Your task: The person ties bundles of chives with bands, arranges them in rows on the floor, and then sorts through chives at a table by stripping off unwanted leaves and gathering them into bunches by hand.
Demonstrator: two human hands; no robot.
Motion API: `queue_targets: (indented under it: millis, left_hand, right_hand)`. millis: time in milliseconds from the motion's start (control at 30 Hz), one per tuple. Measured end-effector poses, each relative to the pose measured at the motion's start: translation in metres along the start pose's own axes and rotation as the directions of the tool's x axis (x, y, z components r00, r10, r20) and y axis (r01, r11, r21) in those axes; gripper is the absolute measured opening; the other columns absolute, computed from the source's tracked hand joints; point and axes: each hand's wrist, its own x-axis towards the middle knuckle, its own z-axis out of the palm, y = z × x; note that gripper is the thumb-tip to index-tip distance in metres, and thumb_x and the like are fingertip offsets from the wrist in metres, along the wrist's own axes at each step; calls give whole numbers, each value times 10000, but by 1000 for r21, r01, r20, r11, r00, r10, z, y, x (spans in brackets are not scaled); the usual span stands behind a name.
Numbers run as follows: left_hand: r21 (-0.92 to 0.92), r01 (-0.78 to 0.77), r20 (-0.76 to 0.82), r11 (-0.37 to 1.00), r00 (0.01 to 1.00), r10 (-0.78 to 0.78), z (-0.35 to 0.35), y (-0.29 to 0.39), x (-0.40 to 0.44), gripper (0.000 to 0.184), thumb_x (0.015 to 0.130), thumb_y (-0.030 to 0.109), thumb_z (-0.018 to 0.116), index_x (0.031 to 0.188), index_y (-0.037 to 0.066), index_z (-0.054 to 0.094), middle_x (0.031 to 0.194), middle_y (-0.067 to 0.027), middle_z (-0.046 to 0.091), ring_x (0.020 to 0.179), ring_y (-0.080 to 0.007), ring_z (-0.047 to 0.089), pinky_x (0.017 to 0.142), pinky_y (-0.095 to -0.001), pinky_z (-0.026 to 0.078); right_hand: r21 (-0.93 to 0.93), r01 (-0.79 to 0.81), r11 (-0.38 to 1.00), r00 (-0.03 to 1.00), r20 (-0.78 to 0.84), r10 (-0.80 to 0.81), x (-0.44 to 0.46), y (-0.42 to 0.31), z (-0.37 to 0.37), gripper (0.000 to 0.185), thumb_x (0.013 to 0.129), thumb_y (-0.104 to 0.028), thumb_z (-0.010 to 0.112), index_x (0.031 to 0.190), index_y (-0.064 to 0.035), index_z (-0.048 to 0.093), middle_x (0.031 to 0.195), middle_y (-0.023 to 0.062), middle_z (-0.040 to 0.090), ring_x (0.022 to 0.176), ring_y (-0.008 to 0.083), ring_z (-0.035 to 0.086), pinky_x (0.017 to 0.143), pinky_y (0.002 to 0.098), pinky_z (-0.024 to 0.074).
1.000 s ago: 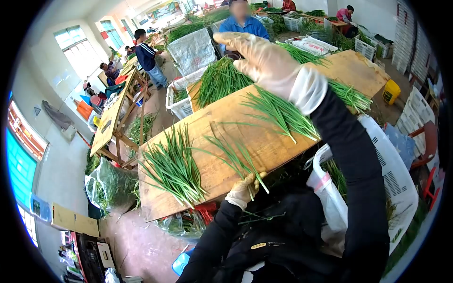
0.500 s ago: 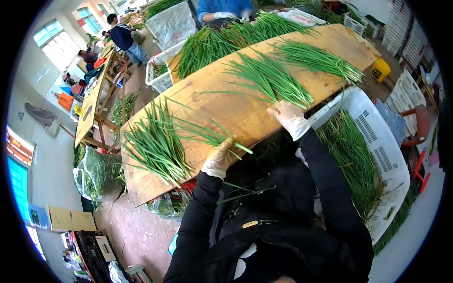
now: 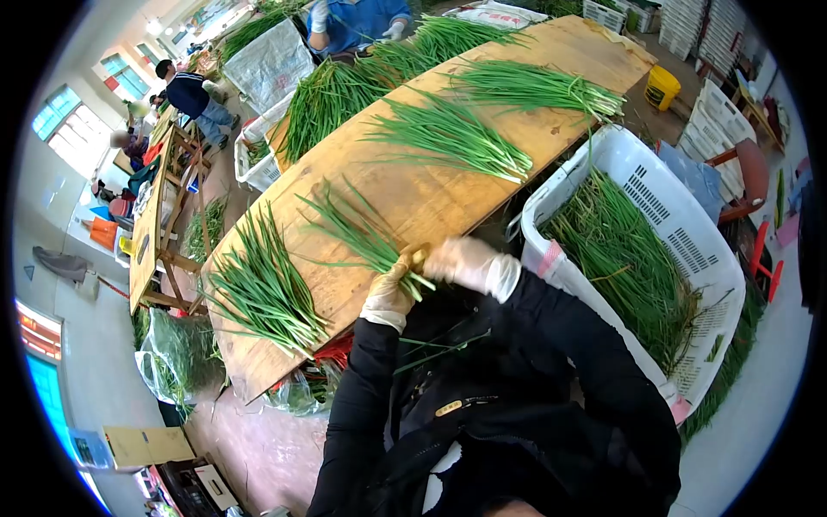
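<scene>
My left hand, in a pale glove, is closed around a small bunch of garlic chives at the table's near edge. The leaves fan toward the far left, and the pale stem ends stick out past my fingers. My right hand, also gloved, is close beside it at the stem ends; motion blurs its fingers. Left of my left hand lies a larger chive bunch. Two more bunches, a middle one and a far one, rest to the right on the wooden table.
A white crate of loose greens stands at my right. Across the table, a heap of chives lies before a person in blue. A yellow bucket is far right; a plastic bag of greens stands on the left floor.
My right hand has moved left from the middle bunch to beside my left hand. The bunch in my left hand looks fuller. The view has shifted slightly.
</scene>
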Motion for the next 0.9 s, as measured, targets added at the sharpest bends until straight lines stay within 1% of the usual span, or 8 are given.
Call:
queue_targets:
  millis: [100,133,333,400,500,633,767,900]
  left_hand:
    - [-173,52,71,984,997,-40,-6,2,-6,428,816,156,533,1178,-14,380,956,-58,528,694,-158,515,684,-275,448]
    - [-194,25,5,981,1000,-24,-6,1,-7,423,824,155,517,1187,-6,371,960,-58,518,671,-159,507,669,-270,450]
    - [-306,145,97,941,988,-120,-9,8,-11,324,851,126,456,1155,21,428,891,-41,517,578,-103,467,556,-214,435]
    - [-274,121,89,954,991,-100,-13,12,-13,309,856,111,445,1151,19,438,897,-39,522,567,-77,457,521,-181,419]
    - [-225,-7,38,974,999,16,-16,15,-19,334,854,160,488,1150,15,434,953,-54,530,547,-59,444,500,-155,409]
    - [-66,-40,-33,997,999,38,-4,8,-14,342,835,246,532,1107,49,464,1134,-83,507,537,-54,446,505,-154,417]
    - [-108,6,-59,994,998,-12,-5,-2,-13,432,819,216,543,1197,52,412,701,10,485,514,-69,440,473,-149,379]
    - [-105,49,5,993,999,-49,-16,0,-17,454,796,168,562,1195,20,405,691,-17,482,560,-84,432,481,-155,377]
  right_hand:
    - [-685,-422,594,866,-499,40,10,55,-56,216,801,-309,468,839,-129,582,805,50,565,793,209,532,677,332,443]
    - [-481,-608,632,722,-666,188,12,70,-74,285,751,-370,549,828,-97,575,873,107,544,809,264,511,699,357,421]
    - [-844,-481,237,875,-445,189,26,103,-106,161,721,-145,518,858,-101,592,888,86,568,862,250,545,691,356,450]
    - [-752,-609,251,792,-565,232,37,99,-111,140,749,-179,515,830,-89,584,854,106,593,817,235,576,683,351,452]
    - [3,-300,954,842,-469,266,36,37,-123,191,807,-254,546,791,-69,502,679,24,545,579,135,529,541,266,431]
    - [686,-88,722,935,-193,297,15,-14,-46,128,831,-185,543,804,-84,470,635,-23,469,523,65,458,487,200,394]
    - [590,-223,776,961,-2,278,-13,-22,31,139,826,-126,537,911,-60,450,662,21,536,553,76,508,492,203,408]
    - [637,-311,705,932,61,357,-23,-13,41,174,817,-128,552,933,-53,447,685,36,579,555,76,528,489,183,407]
